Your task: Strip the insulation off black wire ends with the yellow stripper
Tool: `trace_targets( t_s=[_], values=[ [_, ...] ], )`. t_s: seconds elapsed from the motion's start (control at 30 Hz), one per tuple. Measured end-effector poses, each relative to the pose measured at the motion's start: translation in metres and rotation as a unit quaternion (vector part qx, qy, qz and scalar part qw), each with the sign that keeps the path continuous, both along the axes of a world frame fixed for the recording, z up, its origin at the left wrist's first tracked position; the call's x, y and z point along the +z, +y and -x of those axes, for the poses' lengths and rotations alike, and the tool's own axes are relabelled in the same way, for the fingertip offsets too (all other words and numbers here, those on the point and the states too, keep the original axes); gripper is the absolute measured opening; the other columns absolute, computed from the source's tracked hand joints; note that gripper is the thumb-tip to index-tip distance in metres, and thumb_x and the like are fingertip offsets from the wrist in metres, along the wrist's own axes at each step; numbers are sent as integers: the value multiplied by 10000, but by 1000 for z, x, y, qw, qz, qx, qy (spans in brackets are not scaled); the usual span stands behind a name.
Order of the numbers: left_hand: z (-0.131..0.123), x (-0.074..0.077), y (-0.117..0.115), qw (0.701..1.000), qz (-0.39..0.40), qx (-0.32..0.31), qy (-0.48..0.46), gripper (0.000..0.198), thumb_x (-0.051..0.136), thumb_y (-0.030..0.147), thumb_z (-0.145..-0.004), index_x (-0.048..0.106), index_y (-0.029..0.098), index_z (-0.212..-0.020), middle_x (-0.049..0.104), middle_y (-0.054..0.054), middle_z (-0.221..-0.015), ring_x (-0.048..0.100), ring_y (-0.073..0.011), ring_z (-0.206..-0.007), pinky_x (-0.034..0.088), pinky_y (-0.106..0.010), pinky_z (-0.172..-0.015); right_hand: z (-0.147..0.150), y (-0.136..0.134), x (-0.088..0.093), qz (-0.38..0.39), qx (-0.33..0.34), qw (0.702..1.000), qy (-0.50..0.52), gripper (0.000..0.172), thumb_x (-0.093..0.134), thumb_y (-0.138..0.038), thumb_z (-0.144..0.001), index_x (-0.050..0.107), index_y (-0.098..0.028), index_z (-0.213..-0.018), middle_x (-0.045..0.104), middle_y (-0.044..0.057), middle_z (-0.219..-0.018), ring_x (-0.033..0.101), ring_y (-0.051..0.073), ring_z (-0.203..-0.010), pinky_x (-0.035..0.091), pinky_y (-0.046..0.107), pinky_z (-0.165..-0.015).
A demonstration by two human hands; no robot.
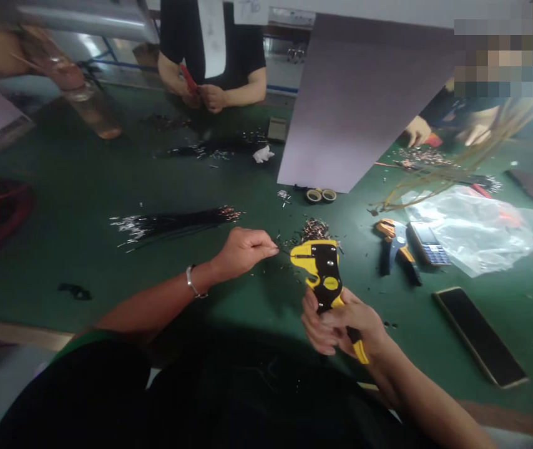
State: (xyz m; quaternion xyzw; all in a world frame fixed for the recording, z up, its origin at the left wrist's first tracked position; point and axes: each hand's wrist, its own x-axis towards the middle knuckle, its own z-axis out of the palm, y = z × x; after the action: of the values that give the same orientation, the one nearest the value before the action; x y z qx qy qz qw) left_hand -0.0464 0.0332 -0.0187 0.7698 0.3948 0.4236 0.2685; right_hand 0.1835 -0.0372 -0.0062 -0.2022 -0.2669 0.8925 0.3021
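My right hand (341, 321) is wrapped round the handles of a yellow and black wire stripper (327, 274), its jaws pointing left. Just left of the jaws, my left hand (248, 249) pinches a thin dark wire (284, 251), whose end reaches toward the tool; whether it enters the jaws is too small to tell. A bundle of black wires (177, 220) with bare ends lies left of my left hand. Behind the stripper sits a pile of small wire pieces (316, 229), with dark scraps scattered round it on the green table (79, 249).
Two tape rolls (321, 196) lie below a grey panel (355, 106). At right are a blue-orange stripper (397, 246), a keypad phone (429, 243), a plastic bag (486, 231) and a dark phone (480, 337). Across the table, a person's hands (205, 96) hold a red tool.
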Motion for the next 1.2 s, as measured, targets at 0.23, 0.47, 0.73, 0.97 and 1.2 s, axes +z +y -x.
trace_targets(
  t_s=[0.23, 0.47, 0.73, 0.97, 1.2],
  values=[
    [-6, -3, -3, 999, 29, -39, -17, 133, 672, 174, -788, 695, 145, -661, 694, -10, -609, 614, -89, -544, 428, -175, -509, -22, -3, -10, -38, -12, 995, -88, 166, 726, -159, -717, 601, -140, -825, 538, -25, -561, 460, 93, -442, 395, 240, -422],
    [-2, -2, 2, 999, 44, 10, -13, 142, 657, 172, -781, 678, 147, -643, 654, 11, -566, 565, -78, -511, 410, -176, -492, -11, 8, -16, -66, -57, 992, -96, 182, 745, -168, -688, 598, -144, -793, 536, -31, -551, 448, 89, -429, 388, 233, -399],
    [-8, -2, -5, 999, -24, 11, 23, 215, 629, 197, -809, 635, 155, -599, 596, 25, -519, 520, -80, -491, 391, -194, -503, -2, 14, -9, -52, -81, 990, -98, 165, 717, -159, -688, 596, -152, -800, 532, -37, -546, 456, 94, -431, 394, 238, -406],
    [-1, 2, 1, 999, 22, 19, -24, 148, 653, 175, -778, 663, 147, -633, 610, 26, -541, 517, -72, -489, 365, -176, -471, -14, 18, -14, -132, -40, 968, -211, 157, 690, -174, -696, 586, -153, -811, 538, -42, -526, 476, 103, -406, 392, 251, -407],
    [-4, -1, 1, 998, 52, 33, -27, 151, 665, 181, -749, 657, 148, -602, 557, 38, -488, 468, -65, -459, 353, -183, -468, -17, 22, -15, -139, -75, 959, -236, 175, 684, -150, -631, 570, -155, -763, 549, -46, -530, 477, 100, -385, 392, 251, -392]
  ],
)
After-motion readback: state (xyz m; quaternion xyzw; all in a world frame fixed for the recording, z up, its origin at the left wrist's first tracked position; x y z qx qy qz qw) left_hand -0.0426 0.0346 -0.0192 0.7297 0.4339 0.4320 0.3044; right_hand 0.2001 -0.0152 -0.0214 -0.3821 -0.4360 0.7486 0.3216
